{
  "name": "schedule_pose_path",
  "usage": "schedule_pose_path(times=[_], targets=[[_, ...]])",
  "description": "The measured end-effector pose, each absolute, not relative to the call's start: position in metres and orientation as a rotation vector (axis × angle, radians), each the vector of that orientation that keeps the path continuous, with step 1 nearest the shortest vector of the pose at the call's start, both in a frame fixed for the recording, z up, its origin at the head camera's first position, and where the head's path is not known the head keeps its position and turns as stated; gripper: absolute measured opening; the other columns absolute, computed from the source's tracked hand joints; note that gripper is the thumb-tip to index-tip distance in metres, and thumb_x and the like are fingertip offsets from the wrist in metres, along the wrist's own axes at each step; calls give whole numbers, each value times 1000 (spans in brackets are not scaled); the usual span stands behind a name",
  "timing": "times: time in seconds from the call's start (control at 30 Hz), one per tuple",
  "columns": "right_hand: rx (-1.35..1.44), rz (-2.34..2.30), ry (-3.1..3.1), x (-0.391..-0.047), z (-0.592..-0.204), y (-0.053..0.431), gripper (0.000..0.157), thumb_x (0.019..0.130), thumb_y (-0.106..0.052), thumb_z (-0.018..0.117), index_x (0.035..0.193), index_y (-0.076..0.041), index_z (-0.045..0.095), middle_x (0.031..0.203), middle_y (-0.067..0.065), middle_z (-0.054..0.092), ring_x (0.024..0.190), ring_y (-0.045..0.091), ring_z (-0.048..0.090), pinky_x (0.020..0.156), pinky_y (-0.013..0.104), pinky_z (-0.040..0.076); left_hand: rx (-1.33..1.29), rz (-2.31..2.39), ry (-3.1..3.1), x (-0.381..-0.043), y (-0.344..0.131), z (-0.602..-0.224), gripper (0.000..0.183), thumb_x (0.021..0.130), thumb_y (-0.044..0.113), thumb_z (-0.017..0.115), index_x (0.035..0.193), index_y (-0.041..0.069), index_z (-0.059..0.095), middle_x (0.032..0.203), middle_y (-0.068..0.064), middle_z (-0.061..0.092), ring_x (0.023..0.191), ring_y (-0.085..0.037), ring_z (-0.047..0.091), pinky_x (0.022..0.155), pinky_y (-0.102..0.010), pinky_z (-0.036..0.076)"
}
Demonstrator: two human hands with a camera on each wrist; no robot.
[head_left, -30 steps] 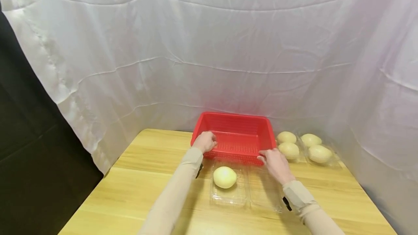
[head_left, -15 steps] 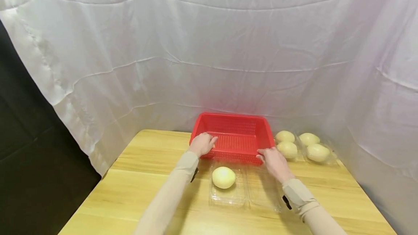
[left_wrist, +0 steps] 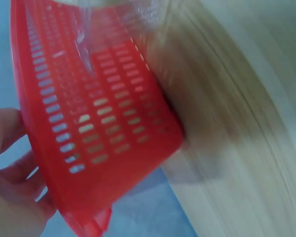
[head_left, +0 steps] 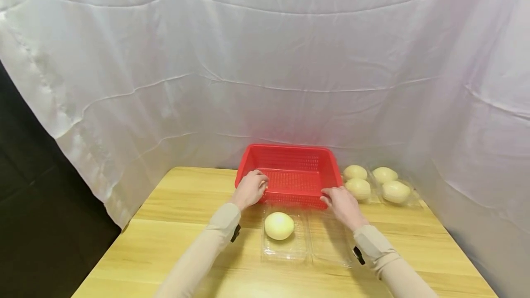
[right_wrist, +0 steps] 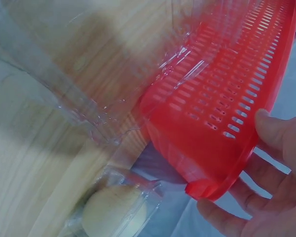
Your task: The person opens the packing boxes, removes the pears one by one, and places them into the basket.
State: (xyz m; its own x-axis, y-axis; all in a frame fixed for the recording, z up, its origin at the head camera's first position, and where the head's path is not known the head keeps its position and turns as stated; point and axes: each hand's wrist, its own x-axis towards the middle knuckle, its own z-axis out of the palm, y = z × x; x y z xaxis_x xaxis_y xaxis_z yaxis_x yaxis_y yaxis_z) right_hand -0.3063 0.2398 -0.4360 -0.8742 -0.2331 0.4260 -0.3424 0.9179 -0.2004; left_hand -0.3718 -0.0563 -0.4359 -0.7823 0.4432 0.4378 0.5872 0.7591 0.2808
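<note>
A red perforated plastic basket [head_left: 290,200] sits at the back of the table, against the curtain. My left hand [head_left: 250,189] is at its near left corner; in the left wrist view the thumb and fingers [left_wrist: 19,170] meet the rim. At the near right corner my right hand [head_left: 342,203] holds the rim, thumb [right_wrist: 270,129] on the outer wall and fingers over the inner side. In front of the basket lies an opened clear plastic clamshell box [head_left: 285,255], with one pale yellow, lemon-shaped fruit [head_left: 279,226] in its left half.
To the right of the basket, clear packs hold several more pale yellow fruits [head_left: 395,191]. A wooden table [head_left: 186,206] bears everything. White curtain [head_left: 290,82] hangs behind and to the right, with black cloth [head_left: 29,224] at far left.
The head view has drifted slightly, shifting everything leftward. The left hand's fingers have drawn in, and it has shifted slightly outward along the basket's corner. The right hand keeps its hold.
</note>
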Motion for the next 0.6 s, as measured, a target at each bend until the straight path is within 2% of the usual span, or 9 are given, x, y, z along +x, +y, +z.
schedule_pose_path(times=[0.13,0.23,0.47,0.6], targets=[[419,349,-2636,-304,-437,240,20,87,-13,72,106,-8,74,98,10,74,90,31,65,74,49,54,-826,-570,-2539,-364,-54,-438,17,91,7,64,105,8,73,109,-8,66,104,-26,61,93,-40,50],[458,338,-2578,-301,-437,241,18,85,-11,75,102,-9,75,101,9,73,93,29,66,76,47,54,-867,-572,-2472,-358,-51,-439,16,90,6,65,104,8,73,106,-7,66,101,-23,61,92,-38,50],[604,388,-2560,-287,-439,237,14,82,-9,77,96,-11,76,94,2,73,87,20,66,78,40,56,-954,-548,-2391,-339,-44,-441,14,88,8,67,100,11,75,99,-2,67,96,-19,61,88,-33,49],[775,482,-2634,-277,-442,232,11,86,-11,73,96,-14,76,89,-4,72,81,10,67,74,31,56,-992,-555,-2461,-328,-41,-442,17,92,22,67,103,11,74,99,-1,64,94,-16,58,84,-29,49]])
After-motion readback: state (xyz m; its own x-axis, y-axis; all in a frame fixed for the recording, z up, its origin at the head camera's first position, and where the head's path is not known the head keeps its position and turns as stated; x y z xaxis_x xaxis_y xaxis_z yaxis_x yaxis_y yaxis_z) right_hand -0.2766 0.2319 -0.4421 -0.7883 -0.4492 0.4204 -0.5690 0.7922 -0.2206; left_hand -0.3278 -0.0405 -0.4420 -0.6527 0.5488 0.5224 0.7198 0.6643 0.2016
